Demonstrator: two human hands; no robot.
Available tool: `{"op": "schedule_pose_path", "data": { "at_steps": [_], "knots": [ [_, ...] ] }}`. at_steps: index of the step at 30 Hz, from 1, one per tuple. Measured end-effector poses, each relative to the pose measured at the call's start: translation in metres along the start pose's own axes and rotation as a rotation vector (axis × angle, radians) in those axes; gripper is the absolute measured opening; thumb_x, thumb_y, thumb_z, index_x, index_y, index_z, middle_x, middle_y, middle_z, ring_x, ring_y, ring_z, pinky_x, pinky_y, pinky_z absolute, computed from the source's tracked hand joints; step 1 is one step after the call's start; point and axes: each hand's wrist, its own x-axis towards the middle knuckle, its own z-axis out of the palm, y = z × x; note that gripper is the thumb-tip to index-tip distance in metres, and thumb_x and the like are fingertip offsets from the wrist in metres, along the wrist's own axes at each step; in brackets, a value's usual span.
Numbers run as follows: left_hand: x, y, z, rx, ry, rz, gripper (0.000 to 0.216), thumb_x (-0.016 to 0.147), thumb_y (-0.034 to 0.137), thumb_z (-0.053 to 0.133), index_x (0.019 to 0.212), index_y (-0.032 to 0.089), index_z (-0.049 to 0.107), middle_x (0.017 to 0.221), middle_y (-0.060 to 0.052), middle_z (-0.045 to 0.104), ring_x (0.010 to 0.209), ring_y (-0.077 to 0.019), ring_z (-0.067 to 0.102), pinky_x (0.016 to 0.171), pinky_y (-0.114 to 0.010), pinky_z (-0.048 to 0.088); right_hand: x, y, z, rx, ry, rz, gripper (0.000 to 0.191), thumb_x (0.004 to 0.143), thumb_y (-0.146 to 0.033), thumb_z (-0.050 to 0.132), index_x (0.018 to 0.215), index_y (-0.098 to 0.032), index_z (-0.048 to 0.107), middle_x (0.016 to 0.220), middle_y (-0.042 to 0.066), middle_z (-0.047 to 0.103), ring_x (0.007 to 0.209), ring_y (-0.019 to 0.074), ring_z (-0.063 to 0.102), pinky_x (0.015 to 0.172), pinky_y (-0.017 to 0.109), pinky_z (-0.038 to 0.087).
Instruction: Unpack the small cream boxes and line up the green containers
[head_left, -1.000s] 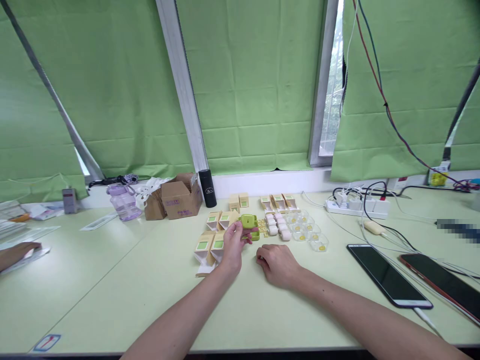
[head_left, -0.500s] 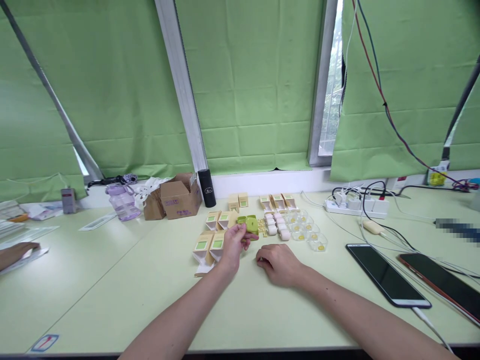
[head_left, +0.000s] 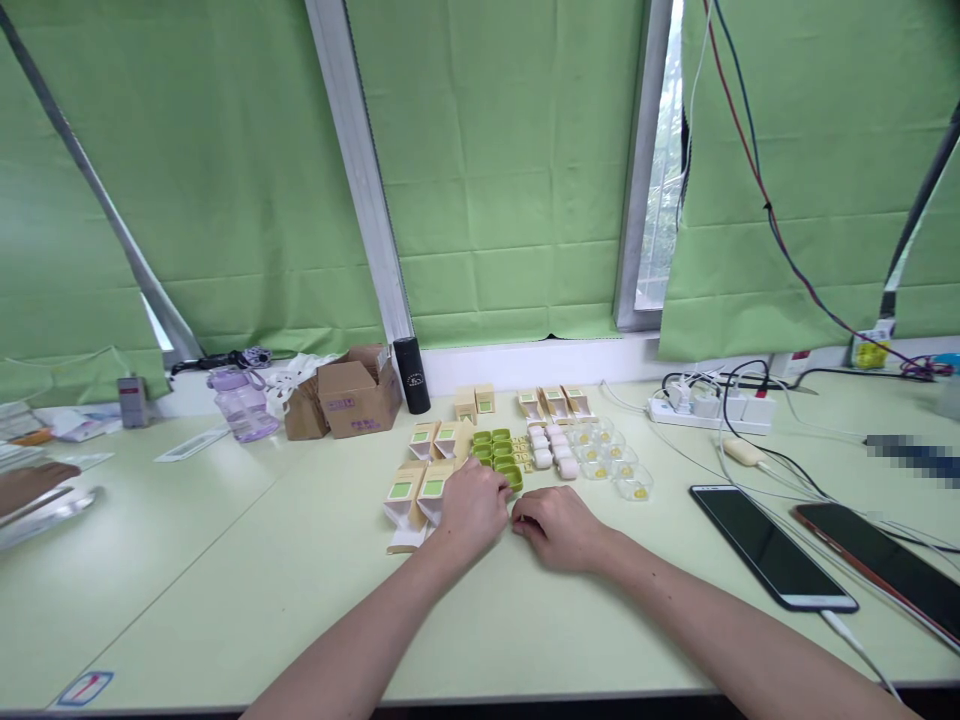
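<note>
My left hand [head_left: 472, 510] rests low on the table with its fingers curled, the fingertips against the nearest green case [head_left: 512, 478] of a short row of green cases [head_left: 495, 445]. What lies under the palm is hidden. Just to its right my right hand [head_left: 559, 525] lies in a loose fist on the table; its contents do not show. Small brown cartons with green labels [head_left: 409, 495] stand left of my left hand. White cases [head_left: 555, 450] and clear lids with yellow dots [head_left: 611, 462] lie beyond my right hand.
Two phones [head_left: 772, 545] [head_left: 885, 570] lie at the right, with a power strip [head_left: 712, 410] and cables behind them. A cardboard box [head_left: 356, 400], a black cylinder [head_left: 411, 375] and a purple bottle [head_left: 240, 405] stand at the back left. Another person's hand [head_left: 30, 482] shows at the far left.
My left hand held a green case raised above the row; it has come down to the table, near the row's front end. My right hand has stayed put.
</note>
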Motion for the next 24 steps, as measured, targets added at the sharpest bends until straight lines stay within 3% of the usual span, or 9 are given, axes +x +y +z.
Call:
{"op": "schedule_pose_path", "data": {
  "at_steps": [7,14,19,24],
  "knots": [
    [0.0012,-0.0015,0.0018,0.04,-0.09,-0.059,0.027,0.082,0.017,0.06,0.059,0.024,0.071,0.067,-0.009,0.065,0.079,-0.0282,0.065,0.071,-0.035,0.044,0.0007,-0.001,-0.0021,0.008,-0.007,-0.006,0.016,0.092,-0.018,0.06,0.085,-0.022,0.073,0.088,0.002,0.078,0.076,0.0173,0.068,0.063,0.028,0.03],
    [0.0017,-0.0025,0.0035,0.0,-0.089,-0.096,0.028,0.084,0.018,0.061,0.058,0.024,0.07,0.067,-0.009,0.066,0.082,-0.0279,0.066,0.072,-0.034,0.045,0.0005,-0.0023,-0.0033,0.003,-0.017,0.012,0.016,0.092,-0.017,0.06,0.088,-0.023,0.075,0.088,0.001,0.079,0.078,0.0175,0.068,0.065,0.028,0.032],
    [0.0035,0.0001,0.0004,0.099,-0.18,-0.118,0.024,0.088,0.024,0.059,0.07,0.023,0.074,0.08,-0.01,0.072,0.089,-0.0284,0.069,0.07,-0.034,0.046,0.0015,-0.0029,-0.0059,0.008,-0.055,0.023,0.016,0.093,-0.019,0.06,0.09,-0.022,0.075,0.09,0.002,0.079,0.079,0.018,0.069,0.065,0.028,0.032],
    [0.0038,0.0016,-0.0063,0.111,-0.187,-0.14,0.017,0.088,0.024,0.061,0.097,0.026,0.075,0.097,-0.007,0.078,0.097,-0.0287,0.071,0.074,-0.035,0.046,0.0014,-0.0019,-0.0057,0.015,-0.057,0.024,0.016,0.092,-0.019,0.059,0.089,-0.022,0.075,0.09,0.003,0.079,0.078,0.018,0.068,0.064,0.028,0.031]
  ]
}}
